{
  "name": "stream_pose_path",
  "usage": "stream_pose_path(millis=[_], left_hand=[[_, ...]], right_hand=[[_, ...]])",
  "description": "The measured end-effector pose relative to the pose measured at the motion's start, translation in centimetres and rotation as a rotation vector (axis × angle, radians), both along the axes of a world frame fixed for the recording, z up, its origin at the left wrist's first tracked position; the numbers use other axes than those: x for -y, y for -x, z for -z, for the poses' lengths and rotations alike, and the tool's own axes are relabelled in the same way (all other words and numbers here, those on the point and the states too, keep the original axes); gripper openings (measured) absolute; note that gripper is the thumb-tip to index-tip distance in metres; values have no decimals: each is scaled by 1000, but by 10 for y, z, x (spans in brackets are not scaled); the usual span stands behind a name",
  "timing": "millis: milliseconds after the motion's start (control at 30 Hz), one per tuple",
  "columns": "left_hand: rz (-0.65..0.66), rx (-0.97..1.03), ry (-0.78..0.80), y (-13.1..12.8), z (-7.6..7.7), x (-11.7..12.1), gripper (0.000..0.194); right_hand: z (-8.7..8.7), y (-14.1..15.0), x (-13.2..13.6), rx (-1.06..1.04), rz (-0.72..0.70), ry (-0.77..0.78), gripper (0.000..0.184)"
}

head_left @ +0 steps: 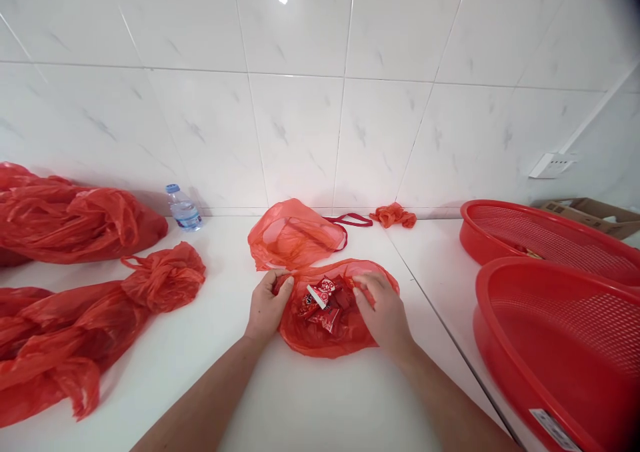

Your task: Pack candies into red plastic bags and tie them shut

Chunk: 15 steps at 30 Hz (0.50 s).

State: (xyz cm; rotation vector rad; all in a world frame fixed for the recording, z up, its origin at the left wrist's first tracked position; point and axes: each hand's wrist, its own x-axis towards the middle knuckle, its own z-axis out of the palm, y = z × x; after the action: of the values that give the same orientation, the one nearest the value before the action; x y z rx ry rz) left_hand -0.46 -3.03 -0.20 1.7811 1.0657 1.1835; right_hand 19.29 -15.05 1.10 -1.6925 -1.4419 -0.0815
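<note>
A red plastic bag [333, 352] lies open on the white table in front of me. Several small red wrapped packets [327, 319] with white print are heaped inside it. My left hand [267, 309] pinches the bag's left rim between thumb and fingers. Over the bag's right side is my right hand [383, 309], fingers curled together beside the packets; what is between its fingertips is hidden. Just behind, a second red plastic bag [300, 229] rests on its side with its mouth partly open, near a dark red strap [356, 220].
Large red plastic bags [75, 219] and a knotted one [165, 279] lie at left, near a water bottle [184, 209]. A crumpled red bag [394, 215] is by the wall. Red baskets [500, 265] and a cardboard box [600, 215] stand at right.
</note>
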Motion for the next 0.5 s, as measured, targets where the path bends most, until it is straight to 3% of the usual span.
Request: stream_pose_path(millis=[133, 233, 333, 400, 500], left_hand=[[-49, 10, -159, 2, 0, 0, 25], [-104, -32, -469, 1, -11, 4, 26], [-66, -43, -738, -2, -44, 25, 28], [18, 4, -791, -4, -75, 52, 27], [242, 122, -817, -2, -119, 98, 18]], right_hand=[[7, -17, -4, -29, 80, 123, 24], [10, -19, -7, -7, 49, 223, 26], [11, -14, -8, 32, -10, 292, 30], [10, -11, -8, 56, -35, 331, 36], [8, -9, -7, 74, -44, 370, 42]])
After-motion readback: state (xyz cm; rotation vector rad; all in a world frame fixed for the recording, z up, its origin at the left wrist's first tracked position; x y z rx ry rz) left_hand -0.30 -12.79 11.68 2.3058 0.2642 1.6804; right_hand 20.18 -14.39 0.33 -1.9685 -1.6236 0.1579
